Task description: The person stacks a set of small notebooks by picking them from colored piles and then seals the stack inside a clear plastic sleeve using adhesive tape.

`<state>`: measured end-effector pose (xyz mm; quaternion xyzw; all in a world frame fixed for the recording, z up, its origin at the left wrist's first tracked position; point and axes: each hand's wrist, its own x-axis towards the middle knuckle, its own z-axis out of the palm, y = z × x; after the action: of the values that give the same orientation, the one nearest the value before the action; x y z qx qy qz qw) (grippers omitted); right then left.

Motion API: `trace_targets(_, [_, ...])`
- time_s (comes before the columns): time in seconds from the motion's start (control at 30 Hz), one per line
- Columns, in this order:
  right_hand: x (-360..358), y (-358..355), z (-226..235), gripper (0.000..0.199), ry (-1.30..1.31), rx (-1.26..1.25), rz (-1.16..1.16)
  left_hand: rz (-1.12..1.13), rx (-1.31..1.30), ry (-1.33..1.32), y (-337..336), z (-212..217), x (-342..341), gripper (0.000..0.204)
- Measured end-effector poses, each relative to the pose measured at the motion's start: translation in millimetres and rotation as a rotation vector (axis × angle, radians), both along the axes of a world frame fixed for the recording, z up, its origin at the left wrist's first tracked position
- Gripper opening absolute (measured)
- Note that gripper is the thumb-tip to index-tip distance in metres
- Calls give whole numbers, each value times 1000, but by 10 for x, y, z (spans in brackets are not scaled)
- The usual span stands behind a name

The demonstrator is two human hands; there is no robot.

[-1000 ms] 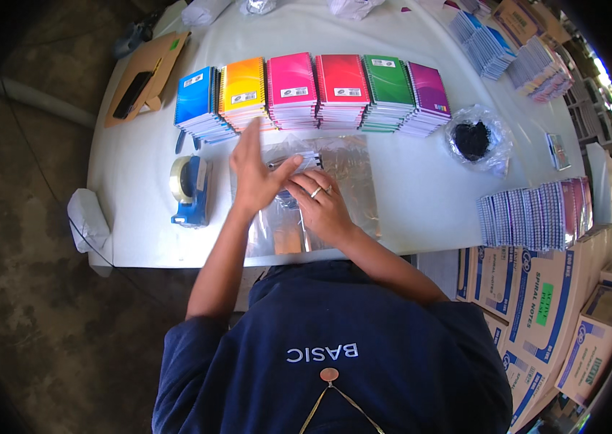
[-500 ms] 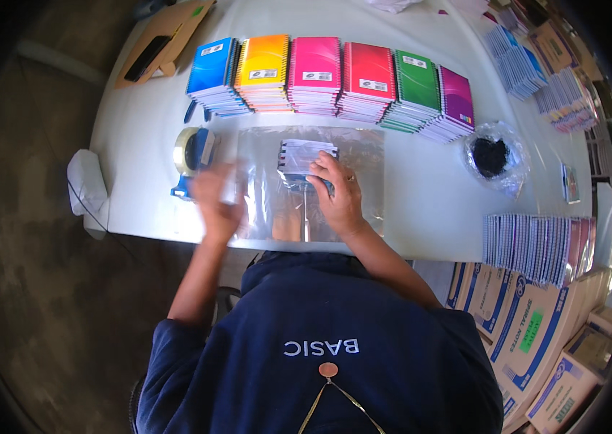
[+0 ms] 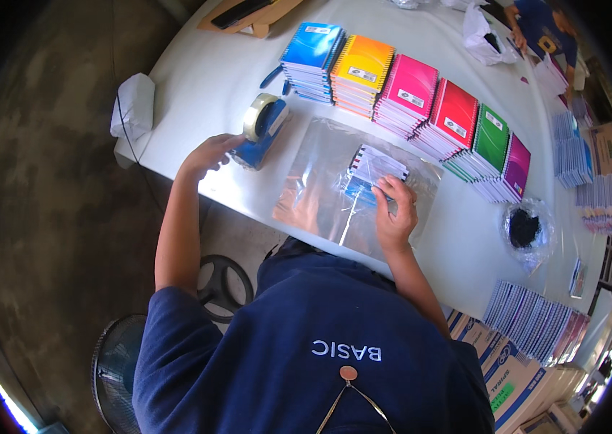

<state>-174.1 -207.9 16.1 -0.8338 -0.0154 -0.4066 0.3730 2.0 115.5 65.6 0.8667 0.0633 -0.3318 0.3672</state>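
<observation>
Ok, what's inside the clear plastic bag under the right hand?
Inside the clear plastic bag lies a small stack of spiral notebooks, blue cover showing. The right hand covers its lower corner, so their count stays hidden.

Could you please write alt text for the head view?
Left hand reaches the blue tape dispenser while the right hand presses a wrapped notebook bundle on clear plastic bags; six colourful spiral notebook stacks line the white table.

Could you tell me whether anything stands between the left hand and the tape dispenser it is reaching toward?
Nothing visible does. The left hand is just beside the blue tape dispenser, with only bare white table around them.
</observation>
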Motion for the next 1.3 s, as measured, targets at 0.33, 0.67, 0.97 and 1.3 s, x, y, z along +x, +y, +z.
trace_targets(0.33, [16,-6,-52,36,-41,4,42,186,-179,-175,631,-491,-515,15])
trace_targets(0.67, [-24,-41,-55,40,9,59,75,265,-603,-30,-2005,272,-1342,42])
trace_targets(0.97, [-42,-123,281,40,398,-260,160,131,-408,-145,-1864,-358,-1329,38])
trace_targets(1.3, [400,-113,886,89,621,277,325,-48,-758,112,-1857,-808,-1651,57])
